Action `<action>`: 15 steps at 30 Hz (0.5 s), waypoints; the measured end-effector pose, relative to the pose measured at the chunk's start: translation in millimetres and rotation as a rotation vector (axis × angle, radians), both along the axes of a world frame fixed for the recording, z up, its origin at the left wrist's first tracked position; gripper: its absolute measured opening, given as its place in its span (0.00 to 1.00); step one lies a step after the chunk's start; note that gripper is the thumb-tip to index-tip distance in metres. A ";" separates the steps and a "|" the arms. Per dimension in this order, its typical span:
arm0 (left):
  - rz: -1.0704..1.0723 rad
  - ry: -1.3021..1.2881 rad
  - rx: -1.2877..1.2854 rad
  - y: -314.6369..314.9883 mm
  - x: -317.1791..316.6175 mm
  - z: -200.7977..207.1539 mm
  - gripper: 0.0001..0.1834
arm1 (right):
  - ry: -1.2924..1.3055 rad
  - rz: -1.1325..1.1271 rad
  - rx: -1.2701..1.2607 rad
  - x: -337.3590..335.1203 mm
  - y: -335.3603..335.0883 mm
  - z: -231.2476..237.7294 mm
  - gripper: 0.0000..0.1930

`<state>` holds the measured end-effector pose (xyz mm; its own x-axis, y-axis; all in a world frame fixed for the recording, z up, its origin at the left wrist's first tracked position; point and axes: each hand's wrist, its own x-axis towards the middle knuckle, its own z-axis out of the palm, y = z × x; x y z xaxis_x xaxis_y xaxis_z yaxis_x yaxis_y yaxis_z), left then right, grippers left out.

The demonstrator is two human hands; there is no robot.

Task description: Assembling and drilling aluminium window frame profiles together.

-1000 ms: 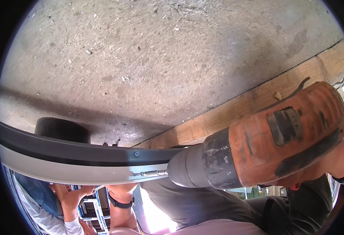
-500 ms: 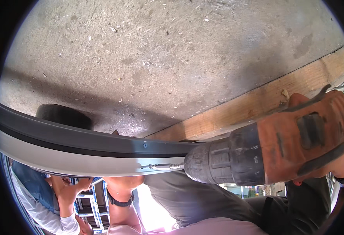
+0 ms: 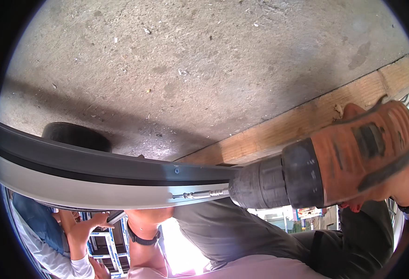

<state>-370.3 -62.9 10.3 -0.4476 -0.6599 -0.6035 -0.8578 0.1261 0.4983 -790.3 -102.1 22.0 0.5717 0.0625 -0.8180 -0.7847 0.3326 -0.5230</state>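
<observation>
Concrete floor [image 3: 204,69] lies beyond long grey-and-white frame [image 3: 111,165]. Right hand [image 3: 385,188] grips orange-and-black drill [image 3: 341,162], silver bit [image 3: 204,194] pointing left toward frame; left hand [image 3: 148,217]: fingers hidden, grip indeterminable.

Concrete flr [image 3: 190,51] w/ pale debris [image 3: 183,72] meets upper edge of timber [image 3: 307,114], dk shadow band [image 3: 134,125] twd its L end, bright glare [image 3: 181,246] & blue-white framework [image 3: 114,253] lower down.

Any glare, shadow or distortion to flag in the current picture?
All in the head view: blown-out white patch left of the dark trousers; shadow band across the concrete floor; fisheye curve in the grey-and-white bar, black vignetting at the sides; orange drill reasonably sharp.
</observation>
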 end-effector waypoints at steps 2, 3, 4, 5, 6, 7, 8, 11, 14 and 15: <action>0.093 0.026 0.028 7.8 2.7 -2.2 0.21 | -0.011 -0.021 0.018 -2.9 17.2 -11.7 0.30; 0.190 0.055 0.051 11.0 4.5 -3.0 0.20 | -0.019 -0.036 0.031 1.4 25.0 -14.4 0.29; 0.212 0.094 0.057 6.1 2.6 -6.3 0.20 | 0.023 -0.021 0.040 -4.1 14.0 -4.8 0.29; 0.090 0.088 0.118 1.5 5.0 -6.1 0.21 | 0.035 -0.027 0.045 -7.0 15.1 -3.0 0.29; -0.033 0.080 0.178 -0.6 5.9 -5.9 0.22 | 0.045 -0.033 0.050 -9.7 16.5 -1.9 0.29; -0.034 0.087 0.177 1.9 4.7 -6.0 0.22 | 0.054 -0.040 0.055 -12.1 18.0 -1.1 0.29; 0.046 0.094 0.174 7.3 5.8 -3.7 0.24 | 0.057 -0.051 0.065 -11.2 23.1 -1.0 0.29; 0.097 0.082 0.157 9.0 10.1 -3.2 0.32 | 0.067 -0.077 0.088 -10.4 30.3 -1.3 0.29; 0.471 0.052 0.336 24.1 11.1 5.4 0.29 | 0.089 -0.090 0.096 -15.1 28.4 -5.5 0.29; 0.874 0.210 0.583 21.4 7.3 5.0 0.23 | 0.096 -0.093 0.096 -16.9 30.3 -9.1 0.29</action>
